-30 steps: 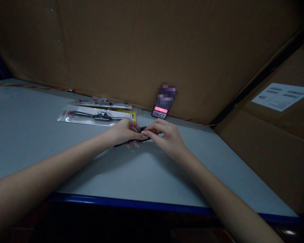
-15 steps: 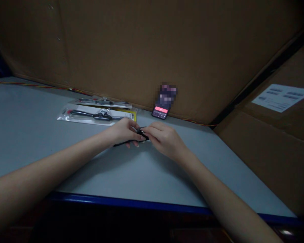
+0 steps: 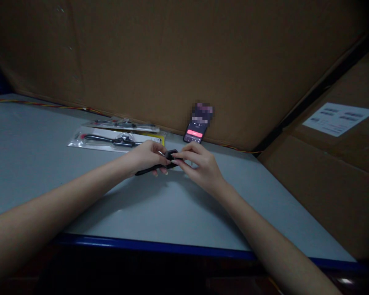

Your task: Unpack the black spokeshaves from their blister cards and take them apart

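Note:
Just above the middle of the grey table, my left hand is closed round a black object with a long dark part that sticks out below the palm. My right hand meets it from the right, its thumb and fingertips pinched on the same black object. Fingers cover much of the object, so its full shape is hidden. Behind my left hand lie two clear packs, a nearer one and a farther one, each with a black tool inside.
A phone with a lit screen leans against the cardboard wall behind the table. Red and yellow twisted wire runs along the back edge. At the right stands more cardboard with a white label.
The black object has turned a little in my hands, and more of its top shows. The fingers of my right hand have spread slightly and shifted on it.

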`<state>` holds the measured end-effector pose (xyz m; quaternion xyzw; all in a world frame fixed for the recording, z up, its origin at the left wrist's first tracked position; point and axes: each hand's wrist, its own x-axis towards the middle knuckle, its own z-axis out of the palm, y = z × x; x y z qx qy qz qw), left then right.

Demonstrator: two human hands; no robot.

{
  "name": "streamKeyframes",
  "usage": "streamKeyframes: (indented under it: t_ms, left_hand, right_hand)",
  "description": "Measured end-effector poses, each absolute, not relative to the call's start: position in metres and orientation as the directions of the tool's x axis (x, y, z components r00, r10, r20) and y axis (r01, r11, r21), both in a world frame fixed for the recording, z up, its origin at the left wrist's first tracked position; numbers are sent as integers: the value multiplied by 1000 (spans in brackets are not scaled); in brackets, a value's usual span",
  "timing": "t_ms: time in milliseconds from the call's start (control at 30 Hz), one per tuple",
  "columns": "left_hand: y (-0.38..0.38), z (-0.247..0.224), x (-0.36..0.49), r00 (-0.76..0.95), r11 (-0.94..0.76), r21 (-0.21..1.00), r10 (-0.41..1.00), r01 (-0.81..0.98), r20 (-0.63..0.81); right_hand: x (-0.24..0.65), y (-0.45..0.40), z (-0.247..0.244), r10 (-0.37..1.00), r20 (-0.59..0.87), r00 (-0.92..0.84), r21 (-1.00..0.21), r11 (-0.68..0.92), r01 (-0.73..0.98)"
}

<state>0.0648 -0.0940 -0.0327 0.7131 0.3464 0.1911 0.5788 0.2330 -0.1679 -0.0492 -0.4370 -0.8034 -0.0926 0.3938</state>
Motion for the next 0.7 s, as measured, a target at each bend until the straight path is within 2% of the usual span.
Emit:
streamKeyframes:
  t_ms: [100,200,467,700]
  left_hand:
    - [-95,-34,66,708,-102,957,695,273,-128]
    - [-97,-35,67,730,-110,951,668,290,-146]
    - [-99,-33,66,706,-83,957,693,279,-146]
    - [-99,-30,63,693,-3,976,704,220,-154]
  right_hand:
    - [232,-169,-48,650,709,-274,-153,522,839]
    - [228,-170,-49,693,687,-219,-217,483,848]
    - [224,-170,-54,706,688,-168,-352,526,774]
    - [230,-168,-52,673,705,-224,-329,589,738]
